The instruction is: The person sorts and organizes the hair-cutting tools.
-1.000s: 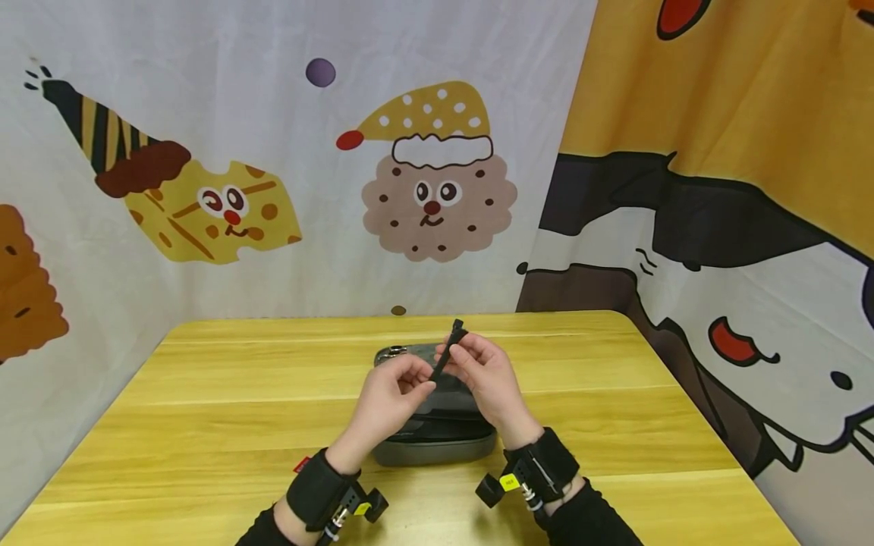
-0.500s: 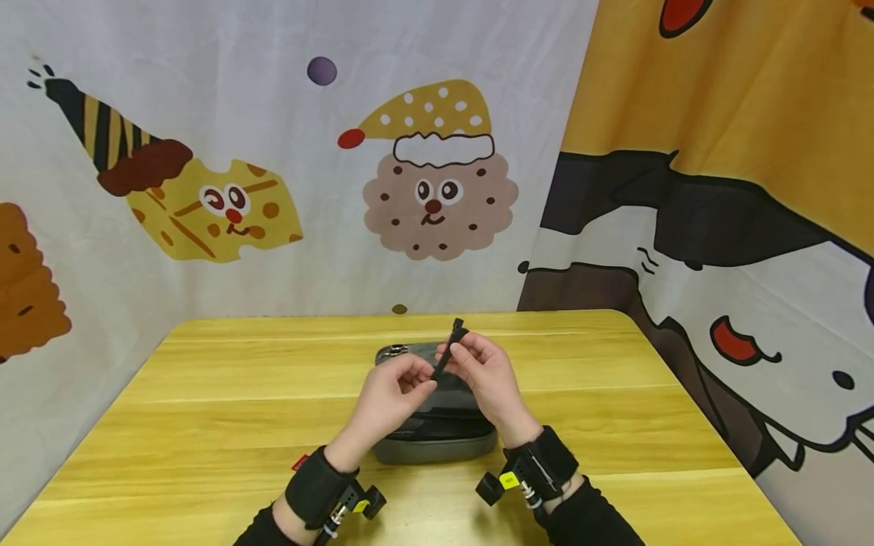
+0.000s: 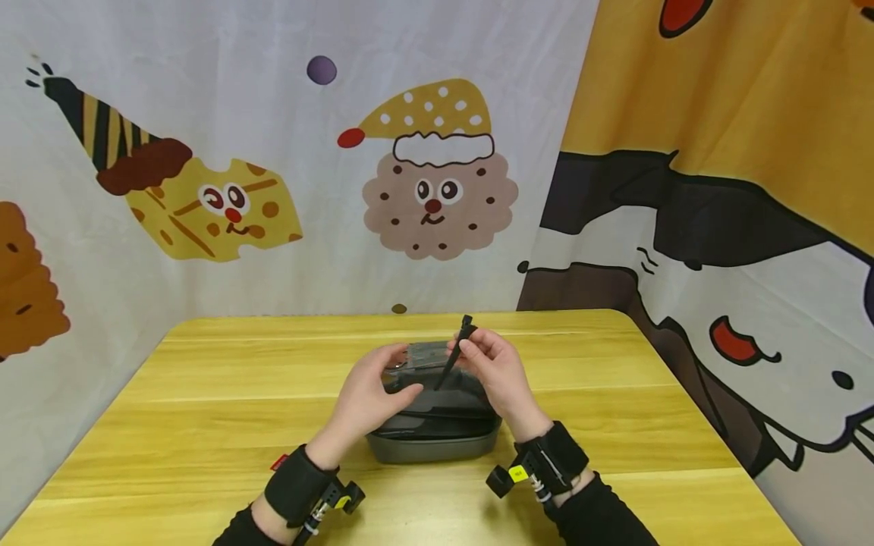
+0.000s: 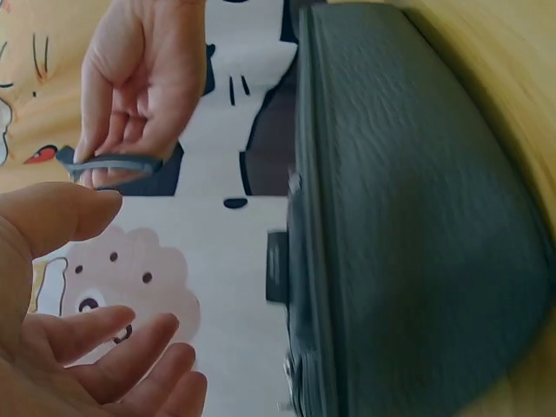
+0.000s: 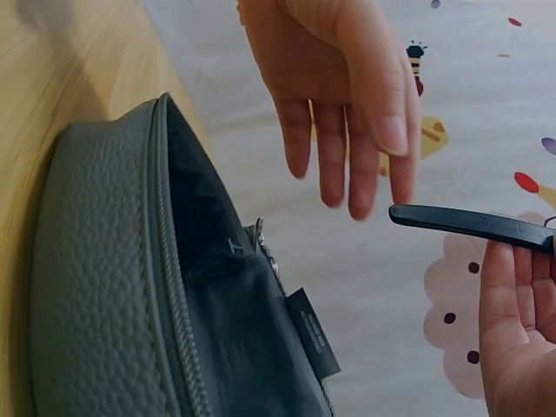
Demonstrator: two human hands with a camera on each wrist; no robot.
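My right hand (image 3: 501, 375) pinches a slim black stick (image 3: 452, 368) near its upper end, above the bag. It has a small wider head at the top and, in the right wrist view, a slightly curved, rounded lower end; its exact kind is unclear. Fingers spread apart, my left hand (image 3: 369, 390) holds nothing and is just left of the stick's lower end. Both hands are over a dark grey, pebbled zip bag (image 3: 437, 449). In the right wrist view the bag's zip (image 5: 178, 304) is undone, showing a dark lining (image 5: 243, 339); most of the inside is hidden.
The bag stands on a yellow wood-grain table (image 3: 239, 409), whose far edge meets a white curtain (image 3: 239, 288) with cartoon prints. At the right hangs a yellow, black and white curtain (image 3: 717, 136). Each wrist wears a black strap (image 3: 300, 485) with a small camera.
My left fingers have let go of the stick's lower end and spread, moving left. The right hand has shifted slightly right with the stick. A grey part of the bag's top now shows between the hands.
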